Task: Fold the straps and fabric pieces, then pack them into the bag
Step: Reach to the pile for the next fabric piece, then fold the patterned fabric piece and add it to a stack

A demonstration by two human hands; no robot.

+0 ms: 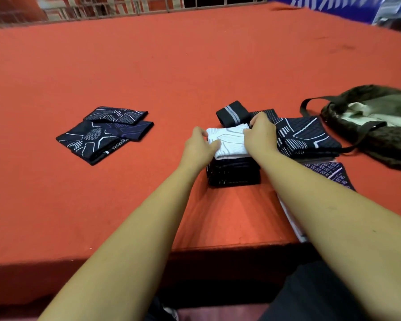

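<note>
Both grips hold the white cloth, left hand and right hand at opposite edges. Dark stack beneath; bag to the right, folded pieces well left.

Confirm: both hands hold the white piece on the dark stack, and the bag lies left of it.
Not quite. The head view shows the bag to the right of the stack. The left hand and right hand do hold the white piece on it.

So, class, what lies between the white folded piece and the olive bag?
Head view: a dark patterned folded piece sits between the white piece and the bag.
</note>
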